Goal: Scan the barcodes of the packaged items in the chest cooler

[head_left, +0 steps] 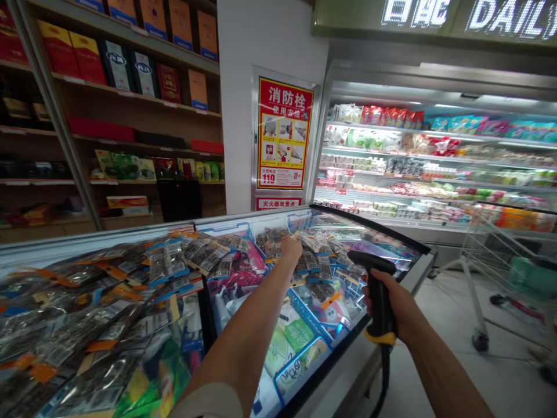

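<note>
The scanner [379,302] is in the right hand [399,307], that grip wrapped round it, near the freezer [343,371]. The left hand [291,248] reaches among packets [321,266] atop it; I cannot tell whether its grip holds one. Loosely heaped, they might slide if nudged.

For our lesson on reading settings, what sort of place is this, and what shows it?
Most likely a supermarket: packed display shelves under a lit DAILY sign, a shopping cart, and a barcode scanner in the right hand.
</note>
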A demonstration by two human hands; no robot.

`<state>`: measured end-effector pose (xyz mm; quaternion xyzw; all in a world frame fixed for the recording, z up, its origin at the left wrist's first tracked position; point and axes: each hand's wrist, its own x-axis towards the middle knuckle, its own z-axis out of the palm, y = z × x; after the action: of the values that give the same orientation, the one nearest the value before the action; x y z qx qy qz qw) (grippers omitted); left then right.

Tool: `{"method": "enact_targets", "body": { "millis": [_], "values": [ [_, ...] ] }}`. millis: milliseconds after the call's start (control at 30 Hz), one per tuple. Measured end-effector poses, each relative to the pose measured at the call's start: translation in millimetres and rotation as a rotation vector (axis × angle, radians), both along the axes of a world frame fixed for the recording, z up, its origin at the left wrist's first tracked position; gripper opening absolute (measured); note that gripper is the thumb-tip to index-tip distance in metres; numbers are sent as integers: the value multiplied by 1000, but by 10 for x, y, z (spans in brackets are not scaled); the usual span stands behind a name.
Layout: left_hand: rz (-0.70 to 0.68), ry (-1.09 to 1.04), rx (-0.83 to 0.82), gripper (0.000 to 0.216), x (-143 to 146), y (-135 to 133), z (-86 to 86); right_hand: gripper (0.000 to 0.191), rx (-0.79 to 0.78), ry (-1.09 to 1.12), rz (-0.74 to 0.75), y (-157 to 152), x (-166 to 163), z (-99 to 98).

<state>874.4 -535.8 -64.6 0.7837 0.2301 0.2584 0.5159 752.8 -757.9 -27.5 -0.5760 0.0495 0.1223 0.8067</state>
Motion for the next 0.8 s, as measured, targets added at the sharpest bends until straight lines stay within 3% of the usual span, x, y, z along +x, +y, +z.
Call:
{"method": "enact_targets", "body": {
  "millis": [233,333,500,600,700,800],
  "values": [
    [111,222,638,35,-524,754,86,16,10,23,69,220,-132,16],
    [145,353,792,33,-716,1068,32,16,4,7,109,328,-159,-2],
    [297,431,864,26,-797,1335,-6,17,-33,-20,149,489,-208,-3],
    [319,440,865,26,-763,1406,-6,19,-55,-17,191,572,-261,38],
    [242,420,821,28,-723,1464,2,20,-54,8,216,637,-300,89],
    [97,263,698,36,-683,1482,29,19,-35,14,243,686,-307,122]
  ]
}}
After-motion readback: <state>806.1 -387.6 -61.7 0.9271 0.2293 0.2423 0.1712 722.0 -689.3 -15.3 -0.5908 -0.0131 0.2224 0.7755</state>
